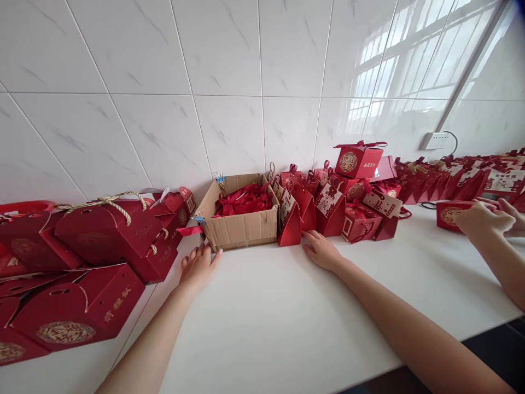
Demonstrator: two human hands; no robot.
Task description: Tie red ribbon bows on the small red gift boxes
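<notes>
My left hand (200, 268) rests on the white tabletop (246, 312), fingers spread, at the near left corner of a cardboard box (241, 234). Red ribbons (246, 201) fill that box, and blue binder clips (220, 178) grip its left side. On the right, my right hand (322, 249) lies flat with fingers stretched, close to the base of the small red gift boxes (331, 210). Whether its fingertips touch them I cannot tell. Neither hand holds anything.
Large red gift boxes with rope handles (109, 230) are piled at left. A square red box with a bow (359, 160) tops the middle group. At right, a co-worker's hands (488, 216) work at a red box (449, 214), before rows of red boxes (467, 180). A tiled wall (229, 49) stands behind.
</notes>
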